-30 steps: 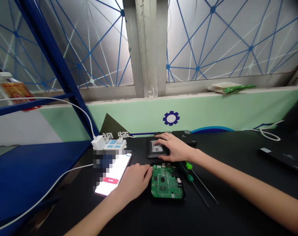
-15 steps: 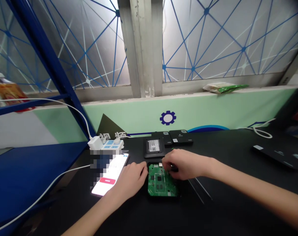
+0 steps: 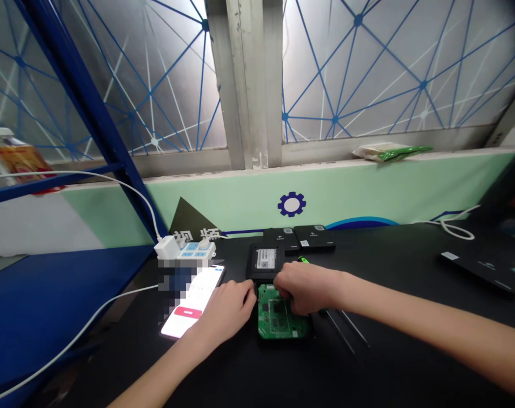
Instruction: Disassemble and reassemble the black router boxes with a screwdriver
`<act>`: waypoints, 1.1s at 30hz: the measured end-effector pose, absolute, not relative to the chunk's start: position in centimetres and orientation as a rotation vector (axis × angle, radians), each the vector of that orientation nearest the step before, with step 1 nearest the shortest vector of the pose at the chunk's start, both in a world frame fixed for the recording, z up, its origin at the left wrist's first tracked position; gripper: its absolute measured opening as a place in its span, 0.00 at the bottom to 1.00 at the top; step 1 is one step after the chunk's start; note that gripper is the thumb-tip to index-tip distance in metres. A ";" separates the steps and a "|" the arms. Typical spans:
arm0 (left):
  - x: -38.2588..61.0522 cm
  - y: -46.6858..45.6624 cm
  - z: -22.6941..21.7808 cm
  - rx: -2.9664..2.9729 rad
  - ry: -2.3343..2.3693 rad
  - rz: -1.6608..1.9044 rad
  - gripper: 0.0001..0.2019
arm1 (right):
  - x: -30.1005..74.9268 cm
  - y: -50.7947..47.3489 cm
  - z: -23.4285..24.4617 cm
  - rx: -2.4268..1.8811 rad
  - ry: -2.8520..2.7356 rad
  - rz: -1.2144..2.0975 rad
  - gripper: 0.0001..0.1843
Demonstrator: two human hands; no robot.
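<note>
A green circuit board (image 3: 278, 320) lies in a black casing (image 3: 278, 340) in front of me. My left hand (image 3: 232, 306) is closed at the casing's upper left corner, its fingertips on the edge. Over the board's upper right part, my right hand (image 3: 302, 286) is curled with its knuckles up; its fingertips and whatever they grip are hidden. Two thin metal shafts (image 3: 342, 334) rest on the table to the right, running under my right hand. Behind that hand shows a bright green tip (image 3: 303, 260), perhaps the end of a tool handle.
Left of the board lies a lit phone (image 3: 193, 306), with a white power strip (image 3: 195, 250) and cables behind. Black boxes stand at the back, one with a label (image 3: 265, 259). Another black flat piece (image 3: 482, 272) lies far right. A wall and window border the table.
My right hand has shifted slightly left and down over the board, uncovering more of the green tip. The labelled box sits slightly nearer the board. My left hand stays at the corner.
</note>
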State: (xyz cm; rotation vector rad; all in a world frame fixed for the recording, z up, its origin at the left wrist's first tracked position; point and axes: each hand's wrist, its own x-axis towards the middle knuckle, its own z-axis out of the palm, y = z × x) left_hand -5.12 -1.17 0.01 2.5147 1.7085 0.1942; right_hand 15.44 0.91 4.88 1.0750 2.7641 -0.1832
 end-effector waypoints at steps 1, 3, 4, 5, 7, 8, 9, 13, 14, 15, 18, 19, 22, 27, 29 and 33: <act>-5.1 -1.1 0.0 2.515 1.709 0.193 0.14 | 15.4 0.9 4.9 1.066 2.772 -0.183 0.12; -5.1 -1.1 0.0 2.513 1.710 0.189 0.14 | 15.6 1.0 4.7 1.060 2.795 -0.196 0.12; -5.1 -1.0 0.0 2.511 1.711 0.187 0.14 | 15.8 1.1 4.6 1.059 2.805 -0.213 0.11; -5.1 -1.0 0.0 2.509 1.712 0.184 0.14 | 15.9 1.2 4.4 1.060 2.810 -0.235 0.11; -5.1 -1.1 0.0 2.501 1.718 0.177 0.14 | 16.3 1.4 4.1 1.059 2.825 -0.285 0.10; -5.1 -1.1 0.0 2.498 1.721 0.171 0.14 | 16.5 1.4 4.0 1.056 2.839 -0.304 0.10; -5.1 -1.1 0.1 2.497 1.722 0.166 0.14 | 16.6 1.5 3.9 1.054 2.858 -0.318 0.10; -5.2 -1.2 0.2 2.489 1.743 0.148 0.14 | 17.1 1.5 3.4 1.053 2.931 -0.370 0.09; -5.3 -1.2 0.2 2.487 1.752 0.144 0.14 | 17.2 1.5 3.3 1.053 2.944 -0.384 0.09; -5.3 -1.1 0.2 2.485 1.761 0.139 0.14 | 17.3 1.5 3.3 1.054 2.957 -0.396 0.08; -5.3 -1.1 0.2 2.484 1.770 0.124 0.14 | 17.5 1.4 3.3 1.047 2.998 -0.425 0.08; -5.3 -1.1 0.1 2.485 1.769 0.120 0.14 | 17.7 1.4 3.2 1.042 3.015 -0.439 0.08; -5.3 -1.0 0.1 2.489 1.766 0.112 0.13 | 18.1 1.5 3.1 0.999 3.079 -0.489 0.08; -5.3 -1.0 0.1 2.501 1.767 0.105 0.13 | 18.9 1.3 2.4 0.949 3.185 -0.556 0.09; -5.3 -1.0 0.1 2.506 1.768 0.102 0.13 | 19.1 1.2 2.3 0.956 3.211 -0.569 0.10; -5.3 -0.8 -0.1 2.512 1.767 0.097 0.14 | 19.5 1.0 2.2 0.966 3.237 -0.648 0.10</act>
